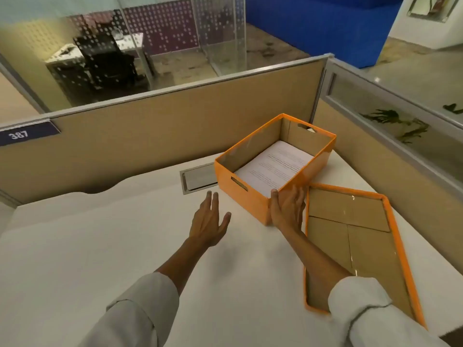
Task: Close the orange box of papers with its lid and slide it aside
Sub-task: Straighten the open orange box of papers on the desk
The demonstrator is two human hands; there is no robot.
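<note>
An orange box [238,194] stands open on the white desk, holding a stack of printed papers [274,165]. Its orange lid [398,236] lies upside down on the desk just right of the box, brown cardboard inside facing up. My right hand [288,209] rests flat against the box's near right corner, thumb at the rim, fingers spread and not gripping. My left hand [209,221] hovers open above the desk, a little left of the box's near wall and apart from it.
A metal cable hatch [198,179] is set into the white desk [100,246] behind my left hand. Tan cubicle partitions [150,126] fence the desk at the back and right. A blue plate marked 387 [22,134] hangs on the left partition.
</note>
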